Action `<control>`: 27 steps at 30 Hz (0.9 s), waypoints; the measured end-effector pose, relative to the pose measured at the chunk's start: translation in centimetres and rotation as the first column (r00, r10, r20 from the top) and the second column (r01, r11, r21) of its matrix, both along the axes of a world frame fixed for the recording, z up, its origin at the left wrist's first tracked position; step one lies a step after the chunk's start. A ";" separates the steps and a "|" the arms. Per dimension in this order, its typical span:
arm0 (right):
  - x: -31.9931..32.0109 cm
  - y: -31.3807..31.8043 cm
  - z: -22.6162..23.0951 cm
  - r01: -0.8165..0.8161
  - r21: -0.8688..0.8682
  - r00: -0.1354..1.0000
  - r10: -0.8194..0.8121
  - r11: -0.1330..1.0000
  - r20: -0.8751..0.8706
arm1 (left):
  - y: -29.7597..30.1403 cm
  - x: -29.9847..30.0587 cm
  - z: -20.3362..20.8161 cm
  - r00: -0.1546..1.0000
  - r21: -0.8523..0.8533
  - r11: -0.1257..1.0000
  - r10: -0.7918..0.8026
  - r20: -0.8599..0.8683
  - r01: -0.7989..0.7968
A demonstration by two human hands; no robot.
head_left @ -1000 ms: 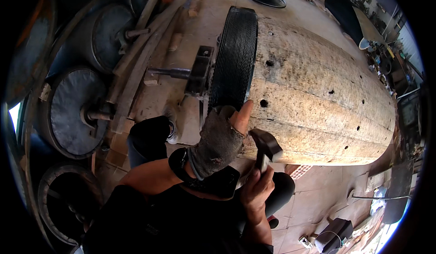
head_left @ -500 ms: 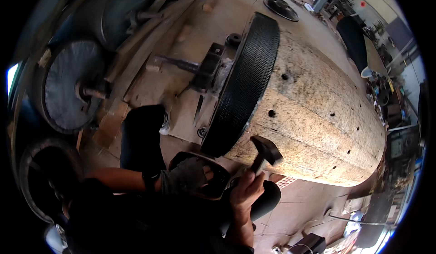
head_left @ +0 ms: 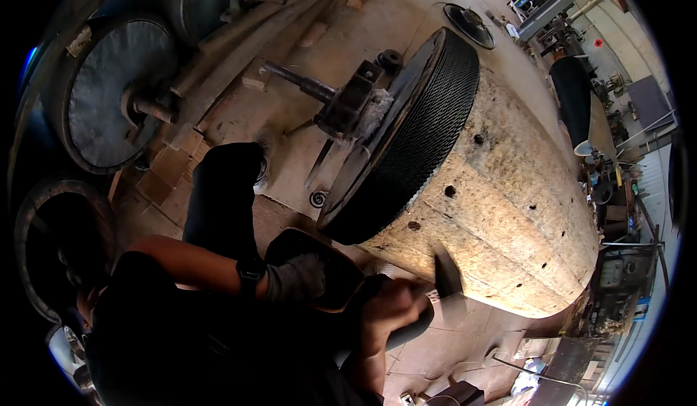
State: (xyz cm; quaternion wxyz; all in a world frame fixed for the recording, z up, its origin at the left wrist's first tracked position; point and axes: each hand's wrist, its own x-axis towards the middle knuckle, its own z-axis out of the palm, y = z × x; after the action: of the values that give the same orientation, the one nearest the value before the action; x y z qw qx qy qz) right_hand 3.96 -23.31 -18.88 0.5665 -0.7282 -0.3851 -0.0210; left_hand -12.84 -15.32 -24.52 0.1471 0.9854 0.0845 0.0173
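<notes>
My right hand (head_left: 396, 304) is closed round the handle of a hammer, blurred by motion. The dark hammer head (head_left: 447, 269) is in front of the lower side of a large wooden drum (head_left: 508, 195); whether they touch cannot be told. Dark holes dot the drum's worn, pale wood. Around its near end runs a wide band of black, rope-textured winding (head_left: 417, 144). My left hand (head_left: 296, 277), in a grey glove with a watch at the wrist, is at a black open container (head_left: 341, 282) between my knees. Its fingers are not clear against the dark inside.
A metal shaft with a bearing block (head_left: 348, 104) sticks out from the drum's end. Large dark cylinders (head_left: 116, 94) and wooden planks (head_left: 254, 57) lie on the left. A black disc (head_left: 470, 25) is on the floor beyond. Cluttered benches and tools line the right.
My right hand and the hammer have swung down, with the hammer head lower and blurred. My view has shifted a little. The left hand stays at the black container.
</notes>
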 end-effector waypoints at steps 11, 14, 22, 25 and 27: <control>-0.2 0.2 2.4 0.003 -0.033 0.993 0.001 0.999 0.118 | 0.3 0.2 3.3 0.994 -0.069 0.997 -0.031 -0.103 0.024; -0.3 -0.5 1.9 -0.069 -0.298 0.989 0.025 0.952 -0.147 | -0.8 0.4 1.5 0.991 0.011 0.997 -0.073 -0.115 0.075; -0.1 0.2 1.5 0.070 -0.260 0.989 -0.033 0.963 0.145 | -0.1 -0.6 3.6 0.996 0.032 0.996 -0.084 -0.030 0.085; 0.4 0.6 0.8 -0.030 -0.284 0.999 0.033 0.958 0.007 | 1.4 -0.8 5.3 0.988 -0.153 0.984 -0.070 0.135 0.091; -1.5 -0.7 2.2 -0.047 -0.092 0.993 0.036 0.995 -0.114 | 1.2 -1.1 6.2 0.983 -0.236 0.969 -0.024 0.184 0.068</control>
State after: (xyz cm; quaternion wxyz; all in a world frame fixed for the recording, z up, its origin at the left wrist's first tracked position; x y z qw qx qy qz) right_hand 2.45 -24.02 -16.67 0.5523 -0.7462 -0.3683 0.0500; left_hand -13.96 -14.10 -18.34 0.2730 0.9563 0.0493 0.0921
